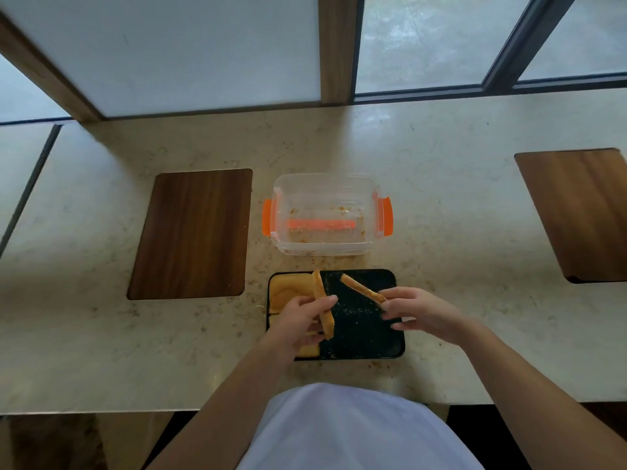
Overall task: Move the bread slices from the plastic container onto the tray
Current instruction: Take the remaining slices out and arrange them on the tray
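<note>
- Our left hand [300,318] has its fingers clamped on one bread slice [322,305], held on edge above the black tray [366,347].
- Our right hand [412,310] pinches a second slice [361,288] by its near end — tilted, also over the tray.
- More slices [288,290] already lie flat along the tray's left side; the plastic container [325,215] holds only crumbs.
- We judge the bread light, soft and crumbly — grip it by the edges, gently, or it tears.

Container [325,215], tray [366,334] on counter [441,232]
</note>
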